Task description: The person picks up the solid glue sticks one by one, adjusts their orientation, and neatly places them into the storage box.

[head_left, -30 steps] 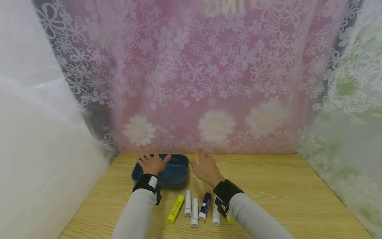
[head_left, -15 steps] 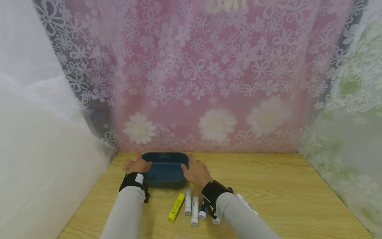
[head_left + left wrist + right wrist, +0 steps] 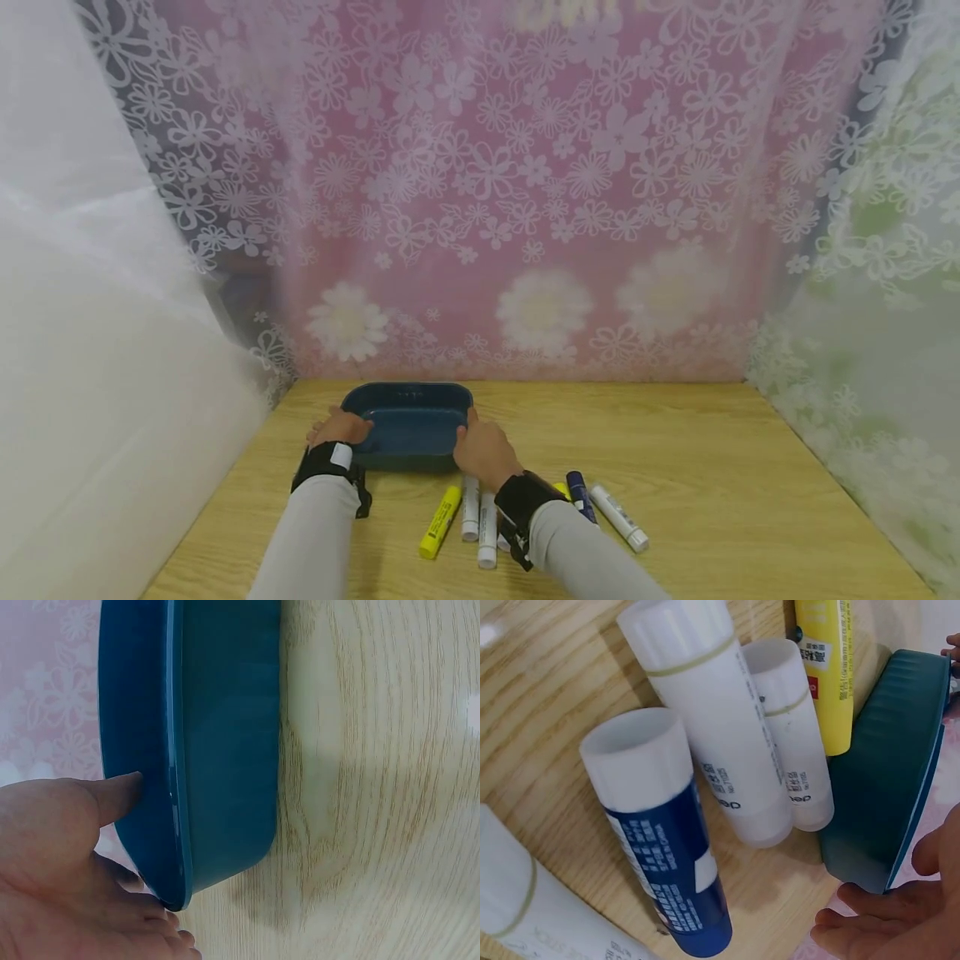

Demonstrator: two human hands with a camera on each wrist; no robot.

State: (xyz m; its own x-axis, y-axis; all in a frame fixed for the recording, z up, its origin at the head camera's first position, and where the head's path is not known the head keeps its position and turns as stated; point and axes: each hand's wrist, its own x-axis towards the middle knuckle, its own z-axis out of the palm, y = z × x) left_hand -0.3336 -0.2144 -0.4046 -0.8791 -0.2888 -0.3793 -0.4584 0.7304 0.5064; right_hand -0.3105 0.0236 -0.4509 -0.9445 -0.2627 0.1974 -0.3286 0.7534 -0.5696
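A dark teal plastic basket (image 3: 408, 461) stands at the back left of the table, its inside bare. My left hand (image 3: 341, 427) holds its left end; in the left wrist view the thumb (image 3: 120, 796) lies over the rim and the fingers are outside. At the opposite end my right hand (image 3: 486, 452) grips the rim, thumb on the inner side. Several glue sticks lie near the right forearm: a yellow one (image 3: 440, 522), white ones (image 3: 470, 508) and a dark blue one (image 3: 581, 497). The right wrist view shows another blue glue stick (image 3: 664, 832), mostly hidden in the head view.
The wooden table (image 3: 697, 467) extends to the right of the glue sticks. Behind it hangs a pink flowered curtain (image 3: 487, 208). Pale sheeting (image 3: 112, 333) closes the left side, and a flowered translucent sheet (image 3: 862, 358) the right.
Both hands have come to the basket's ends and now hold it; the left moved left, the right moved left and slightly down. The right forearm uncovers glue sticks on its right side.
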